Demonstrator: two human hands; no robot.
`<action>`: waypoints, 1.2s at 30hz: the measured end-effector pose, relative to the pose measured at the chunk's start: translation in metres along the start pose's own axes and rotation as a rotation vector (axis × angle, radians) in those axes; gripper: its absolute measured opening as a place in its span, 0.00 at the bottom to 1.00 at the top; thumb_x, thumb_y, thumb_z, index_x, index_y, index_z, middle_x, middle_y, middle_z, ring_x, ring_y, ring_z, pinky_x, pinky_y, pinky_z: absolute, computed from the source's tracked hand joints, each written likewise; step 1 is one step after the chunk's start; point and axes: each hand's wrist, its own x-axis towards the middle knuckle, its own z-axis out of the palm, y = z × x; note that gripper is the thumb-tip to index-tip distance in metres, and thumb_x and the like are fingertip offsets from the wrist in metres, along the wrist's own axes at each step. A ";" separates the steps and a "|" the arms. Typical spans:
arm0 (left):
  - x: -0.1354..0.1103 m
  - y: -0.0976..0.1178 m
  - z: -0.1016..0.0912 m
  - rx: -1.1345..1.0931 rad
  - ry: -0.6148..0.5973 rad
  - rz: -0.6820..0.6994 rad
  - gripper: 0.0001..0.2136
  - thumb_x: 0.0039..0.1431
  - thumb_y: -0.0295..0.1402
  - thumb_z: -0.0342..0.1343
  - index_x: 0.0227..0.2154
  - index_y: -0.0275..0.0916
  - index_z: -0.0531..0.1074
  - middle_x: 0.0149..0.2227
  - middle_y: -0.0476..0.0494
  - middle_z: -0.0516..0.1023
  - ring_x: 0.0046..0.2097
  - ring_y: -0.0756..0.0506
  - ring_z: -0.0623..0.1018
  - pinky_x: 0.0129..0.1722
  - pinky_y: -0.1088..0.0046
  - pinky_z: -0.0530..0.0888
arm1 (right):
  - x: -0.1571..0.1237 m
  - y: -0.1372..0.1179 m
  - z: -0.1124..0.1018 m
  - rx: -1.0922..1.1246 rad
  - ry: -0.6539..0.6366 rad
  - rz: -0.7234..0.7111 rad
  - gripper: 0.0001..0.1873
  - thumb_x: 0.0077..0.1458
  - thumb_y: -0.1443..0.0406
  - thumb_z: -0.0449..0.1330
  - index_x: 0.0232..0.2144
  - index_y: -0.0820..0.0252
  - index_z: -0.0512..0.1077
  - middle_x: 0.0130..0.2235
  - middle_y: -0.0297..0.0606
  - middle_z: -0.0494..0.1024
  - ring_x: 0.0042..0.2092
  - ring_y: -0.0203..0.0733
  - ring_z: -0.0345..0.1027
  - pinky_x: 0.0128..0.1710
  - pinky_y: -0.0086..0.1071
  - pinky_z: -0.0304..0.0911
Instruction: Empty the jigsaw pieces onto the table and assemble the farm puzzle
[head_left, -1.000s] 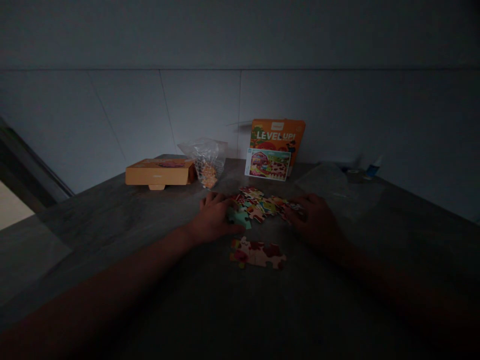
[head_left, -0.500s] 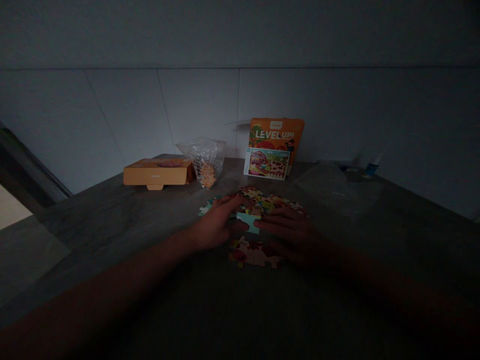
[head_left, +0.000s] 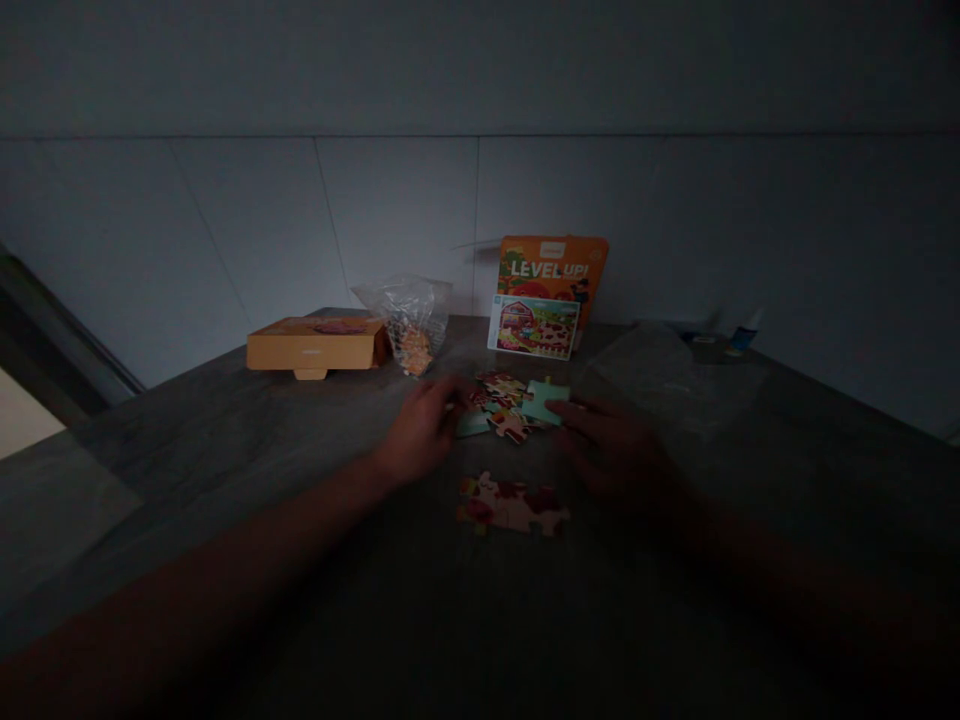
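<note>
My right hand [head_left: 611, 445] pinches a pale green jigsaw puzzle piece [head_left: 545, 401] at its right edge, over the right side of a loose pile of puzzle pieces [head_left: 511, 425]. At the left side of that pile is my left hand [head_left: 424, 425], its fingers curled together. What lies between those fingertips is hidden in the dim light. Another pale green puzzle piece [head_left: 472, 423] shows beside them. Closer to me, a few joined puzzle pieces [head_left: 514, 505] with a pink and brown cow pattern lie flat on the table.
An orange box [head_left: 315, 350] lies at the back left, next to a clear plastic bag [head_left: 409, 320] of pieces. An orange "LEVEL UP!" package [head_left: 555, 262] leans on the wall behind a farm picture card [head_left: 534, 327]. Clear plastic wrapping [head_left: 660, 365] lies at the right.
The spread pieces have been drawn together into a tighter pile. My right hand has lifted a pale green piece towards the back right. My left hand's fingers have curled in.
</note>
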 end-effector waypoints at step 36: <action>0.005 -0.003 -0.007 0.080 0.194 -0.252 0.05 0.56 0.28 0.56 0.36 0.38 0.68 0.38 0.43 0.77 0.42 0.43 0.76 0.44 0.64 0.72 | -0.002 0.025 0.009 -0.329 -0.236 0.315 0.25 0.60 0.53 0.52 0.47 0.67 0.74 0.47 0.50 0.74 0.49 0.55 0.66 0.50 0.48 0.62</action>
